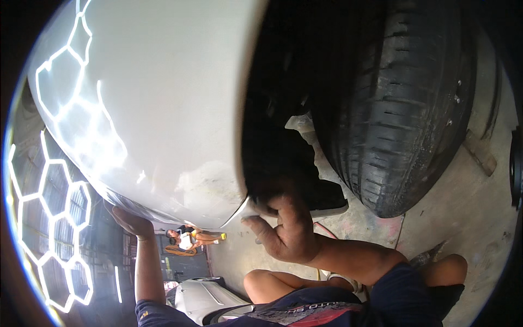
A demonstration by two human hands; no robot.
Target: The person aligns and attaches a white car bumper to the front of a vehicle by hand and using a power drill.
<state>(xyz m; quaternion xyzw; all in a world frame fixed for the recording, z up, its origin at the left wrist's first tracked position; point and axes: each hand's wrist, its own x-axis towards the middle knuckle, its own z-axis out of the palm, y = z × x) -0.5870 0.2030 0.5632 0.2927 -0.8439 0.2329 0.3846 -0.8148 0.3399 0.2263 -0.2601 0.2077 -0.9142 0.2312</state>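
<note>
A pale, glossy car body panel (174, 109) fills the upper left, curving down to a wheel arch edge. A dull, whitish, rough-looking patch (212, 182) marks its lower corner. My right hand (286, 226) is curled at that corner, with thumb and bent fingers closed on the panel's edge; some fingertips are lost in the dark arch. Farther left, my left hand (133, 222) rests against the panel's lower rim, its fingers stretched along the surface and partly hidden. Right of the arch stands a black, worn tire (397, 109).
Bright hexagonal lights (53, 218) shine at left and mirror in the panel. Another person (188, 238) is in the background, above a second white car (204, 300). A block (480, 155) lies on the concrete floor (436, 218) beside the tire. My bent knees are close below.
</note>
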